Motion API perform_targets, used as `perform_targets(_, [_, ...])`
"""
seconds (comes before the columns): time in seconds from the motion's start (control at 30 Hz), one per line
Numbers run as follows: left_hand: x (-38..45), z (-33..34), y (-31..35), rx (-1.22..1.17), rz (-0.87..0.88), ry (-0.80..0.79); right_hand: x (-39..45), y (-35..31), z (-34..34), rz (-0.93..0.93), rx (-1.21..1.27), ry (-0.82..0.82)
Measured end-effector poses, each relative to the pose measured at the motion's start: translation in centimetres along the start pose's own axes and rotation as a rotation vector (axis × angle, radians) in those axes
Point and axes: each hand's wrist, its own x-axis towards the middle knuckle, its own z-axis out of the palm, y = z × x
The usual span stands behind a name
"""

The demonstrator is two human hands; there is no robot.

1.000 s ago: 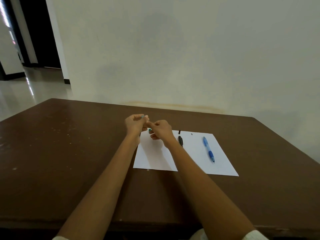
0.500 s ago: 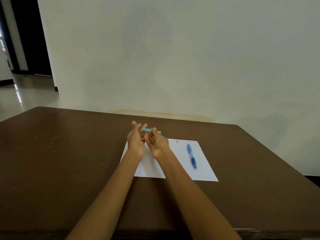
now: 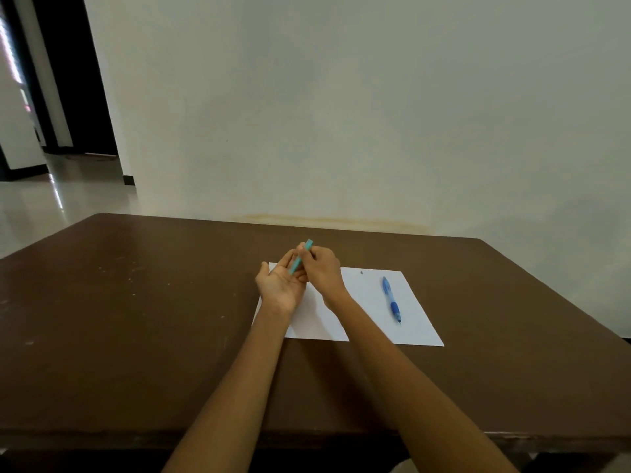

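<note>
Paper (image 3: 368,315) with blue pen (image 3: 391,299) lies beneath left hand (image 3: 280,285), spread, and right hand (image 3: 323,269) pinching teal stick (image 3: 295,266).

Your right hand (image 3: 322,268) pinches the teal pen (image 3: 300,257), tilted, its lower end down at your left hand (image 3: 280,285), which lies palm up with fingers relaxed (contact there is hard to call). Both hands hover over the white paper (image 3: 368,322) on the brown table (image 3: 136,319); the blue pen (image 3: 391,299) lies on the sheet to the right.
</note>
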Motion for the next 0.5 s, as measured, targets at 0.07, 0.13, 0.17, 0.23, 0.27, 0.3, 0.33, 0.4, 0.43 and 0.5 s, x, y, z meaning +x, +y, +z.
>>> perform_targets(0.07, [0.0, 0.0, 0.0, -0.020, -0.003, -0.014, 0.2, 0.1, 0.0, 0.031, 0.030, 0.010])
perform_targets(0.13, [0.0, 0.0, 0.0, -0.044, -0.005, -0.033, 0.5, 0.4, 0.1, 0.088, 0.085, 0.034])
perform_targets(0.17, [0.0, 0.1, 0.0, -0.053, -0.007, -0.044, 0.6, 0.5, 0.1, 0.126, 0.129, 0.046])
perform_targets(0.23, [0.0, 0.2, 0.0, -0.069, -0.016, -0.049, 0.9, 0.7, -0.1, 0.211, 0.252, 0.062])
perform_targets(0.27, [0.1, 0.3, 0.0, -0.075, -0.020, -0.043, 0.9, 0.8, -0.3, 0.249, 0.327, 0.069])
perform_targets(0.3, [0.1, 0.4, 0.0, -0.078, -0.024, -0.034, 0.9, 0.8, -0.5, 0.279, 0.395, 0.077])
perform_targets(0.33, [0.1, 0.5, 0.0, -0.077, -0.026, -0.025, 0.9, 0.9, -0.7, 0.299, 0.446, 0.092])
perform_targets(0.4, [0.2, 0.5, 0.0, -0.065, -0.028, -0.015, 0.9, 1.0, -1.0, 0.328, 0.508, 0.132])
perform_targets(0.43, [0.3, 0.5, -0.1, -0.052, -0.028, -0.012, 0.9, 1.1, -1.1, 0.341, 0.536, 0.147])
perform_targets(0.5, [0.6, 0.4, -0.2, -0.021, -0.022, -0.001, 0.9, 1.3, -1.3, 0.360, 0.591, 0.167])
